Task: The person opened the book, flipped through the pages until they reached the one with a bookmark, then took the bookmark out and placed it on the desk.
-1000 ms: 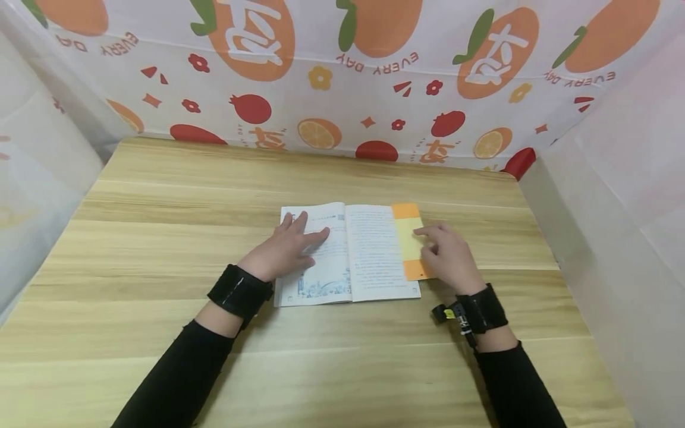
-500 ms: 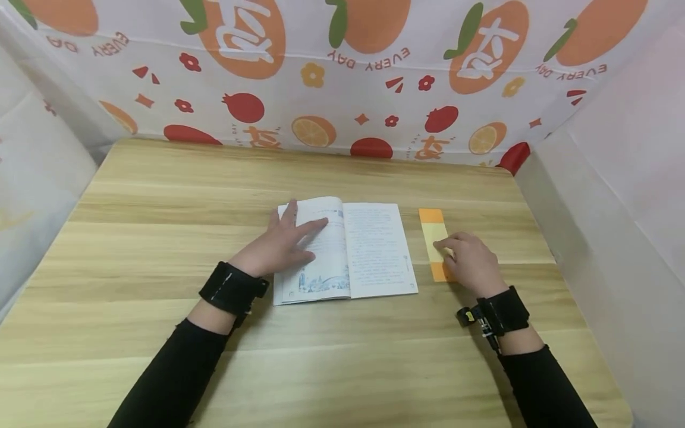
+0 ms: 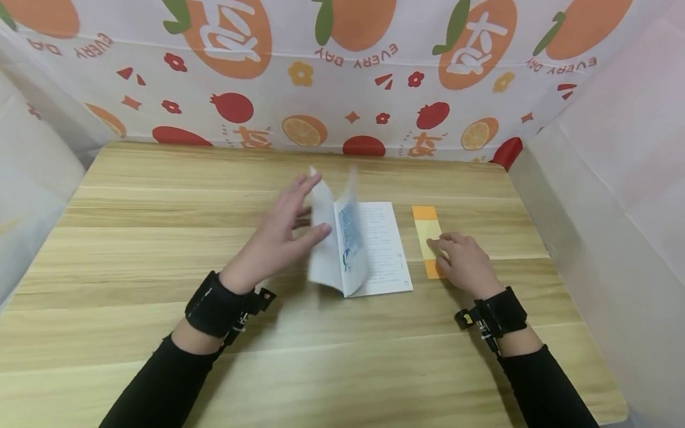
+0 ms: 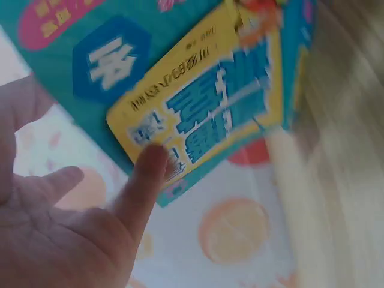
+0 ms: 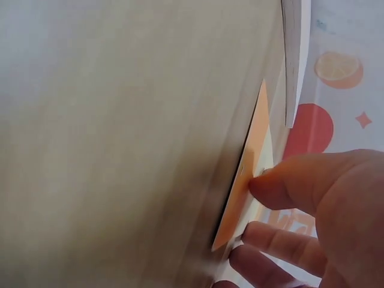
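A paperback book (image 3: 382, 249) lies partly open, its left part lifted and one page swinging up, blurred. My left hand (image 3: 278, 229) is at the raised cover's outer edge, fingers and thumb extended. In the left wrist view the teal cover (image 4: 54, 51) with a yellow title label shows, and a fingertip touches the label's corner. My right hand (image 3: 468, 261) is right of the book, thumb and index finger at the edge of a bookmark (image 3: 425, 226) with orange ends and a yellow middle. In the right wrist view the bookmark (image 5: 243, 192) lies low over the table, fingers curled beside it.
The wood-grain table (image 3: 160, 285) extends around the book and bookmark. A white cloth (image 3: 321, 77) with orange and red fruit prints hangs along its back edge. Pale panels (image 3: 605, 196) stand at the sides. Black straps with cameras circle both wrists.
The bookmark has slid right from the book's right page onto the table with my right hand. My left hand has left the flat left page and raised the book's left part.
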Tool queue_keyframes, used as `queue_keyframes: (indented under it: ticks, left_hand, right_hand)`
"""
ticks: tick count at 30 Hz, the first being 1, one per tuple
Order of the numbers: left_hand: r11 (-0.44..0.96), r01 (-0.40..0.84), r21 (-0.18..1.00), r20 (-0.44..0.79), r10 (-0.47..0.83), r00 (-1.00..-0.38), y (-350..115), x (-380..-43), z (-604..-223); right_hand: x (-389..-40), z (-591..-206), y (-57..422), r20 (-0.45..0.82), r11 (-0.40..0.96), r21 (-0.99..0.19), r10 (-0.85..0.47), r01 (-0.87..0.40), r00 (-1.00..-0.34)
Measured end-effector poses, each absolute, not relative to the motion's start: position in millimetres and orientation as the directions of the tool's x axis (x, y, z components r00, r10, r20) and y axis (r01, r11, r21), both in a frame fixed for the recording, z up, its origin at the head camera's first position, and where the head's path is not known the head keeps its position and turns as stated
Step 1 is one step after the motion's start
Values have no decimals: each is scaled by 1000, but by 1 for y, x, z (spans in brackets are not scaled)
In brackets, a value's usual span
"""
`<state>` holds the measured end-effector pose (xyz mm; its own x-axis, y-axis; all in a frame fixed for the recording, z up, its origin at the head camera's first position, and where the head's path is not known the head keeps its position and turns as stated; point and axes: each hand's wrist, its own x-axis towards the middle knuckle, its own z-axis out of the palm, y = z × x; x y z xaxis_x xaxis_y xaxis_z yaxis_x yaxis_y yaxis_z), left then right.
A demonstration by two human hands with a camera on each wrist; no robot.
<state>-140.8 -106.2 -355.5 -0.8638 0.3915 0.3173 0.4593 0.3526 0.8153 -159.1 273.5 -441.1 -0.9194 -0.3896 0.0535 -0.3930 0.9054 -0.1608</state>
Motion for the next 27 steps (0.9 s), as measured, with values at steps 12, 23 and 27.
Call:
queue_keyframes:
  ticks: [12, 23, 27]
  left_hand:
    - [526, 553, 646, -50, 753, -657, -49, -104, -417]
    - [530, 629, 568, 16, 757, -653, -56, -104, -416]
    - [522, 646, 557, 124, 717, -686, -84, -101, -403]
  right_hand:
    - [-159, -440, 257, 9, 890, -178, -425, -420, -905]
    - [-157, -436, 257, 35, 915, -194, -354, -354, -935]
    - [-150, -431, 254, 131, 905, -212, -348, -370, -928]
